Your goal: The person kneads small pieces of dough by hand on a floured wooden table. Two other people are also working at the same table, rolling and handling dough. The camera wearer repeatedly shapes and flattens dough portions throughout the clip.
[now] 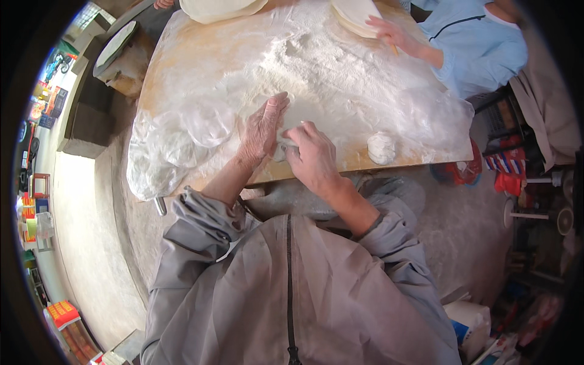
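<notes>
Near the front edge of the floured wooden work table (182, 45), a small piece of pale dough (279, 152) lies between my hands, partly hidden by them. My right hand (315, 157) has its fingers curled around this dough. Held on edge, my left hand (264, 130) is flat and stretched out beside the dough, with its palm side turned toward my right hand. To the right of my hands, a round ball of dough (382, 148) rests on the table. Loose white flour (301, 64) is heaped beyond my fingertips.
Clear plastic bags or sheeting (182, 137) cover dough-like lumps at the left; more plastic (424, 114) lies right. A co-worker's hand (397, 34) is near stacked dough sheets (353, 18). Another dough sheet (223, 9) lies at the far edge. A drum-like container (123, 59) stands left.
</notes>
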Motion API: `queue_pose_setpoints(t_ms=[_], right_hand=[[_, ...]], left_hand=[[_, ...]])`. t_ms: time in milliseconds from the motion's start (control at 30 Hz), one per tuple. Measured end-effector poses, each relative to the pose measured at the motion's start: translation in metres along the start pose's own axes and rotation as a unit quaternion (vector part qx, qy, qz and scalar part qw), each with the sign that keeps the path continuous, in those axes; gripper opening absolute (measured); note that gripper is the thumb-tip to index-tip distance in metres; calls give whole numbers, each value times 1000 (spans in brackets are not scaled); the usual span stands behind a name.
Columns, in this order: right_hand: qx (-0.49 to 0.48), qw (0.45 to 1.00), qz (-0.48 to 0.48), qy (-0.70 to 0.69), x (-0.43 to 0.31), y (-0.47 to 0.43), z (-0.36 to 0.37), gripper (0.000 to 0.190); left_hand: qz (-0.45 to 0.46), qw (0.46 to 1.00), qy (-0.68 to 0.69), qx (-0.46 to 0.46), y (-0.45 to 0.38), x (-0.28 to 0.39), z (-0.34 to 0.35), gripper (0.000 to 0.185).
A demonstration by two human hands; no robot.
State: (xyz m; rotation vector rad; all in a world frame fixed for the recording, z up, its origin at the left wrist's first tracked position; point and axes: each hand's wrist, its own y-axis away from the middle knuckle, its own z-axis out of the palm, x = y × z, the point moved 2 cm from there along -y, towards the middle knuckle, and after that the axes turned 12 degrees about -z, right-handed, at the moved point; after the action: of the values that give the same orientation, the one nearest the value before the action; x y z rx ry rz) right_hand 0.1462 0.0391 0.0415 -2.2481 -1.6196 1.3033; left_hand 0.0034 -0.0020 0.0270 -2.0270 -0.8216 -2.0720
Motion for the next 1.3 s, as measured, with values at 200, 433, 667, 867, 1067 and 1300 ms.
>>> queue_pose_setpoints(t_ms=[200, 433, 667, 867, 1067, 1300], right_hand=[[47, 993, -4, 105, -11, 19, 1, 23], [1, 999, 46, 13, 8, 0, 8, 32], [39, 993, 6, 114, -13, 13, -1, 29], [-9, 997, 54, 62, 12, -5, 14, 32], [59, 997, 14, 38, -9, 23, 5, 32], [-1, 995, 74, 61, 16, -5, 17, 37]], left_hand=[[220, 798, -539, 159, 9, -16, -8, 57], [-6, 996, -87, 18, -4, 8, 6, 59], [169, 844, -487, 147, 3, -11, -6, 57], [44, 982, -174, 66, -22, -5, 3, 56], [225, 837, -480, 135, 9, -24, -7, 54], [217, 804, -532, 152, -41, -21, -6, 52]])
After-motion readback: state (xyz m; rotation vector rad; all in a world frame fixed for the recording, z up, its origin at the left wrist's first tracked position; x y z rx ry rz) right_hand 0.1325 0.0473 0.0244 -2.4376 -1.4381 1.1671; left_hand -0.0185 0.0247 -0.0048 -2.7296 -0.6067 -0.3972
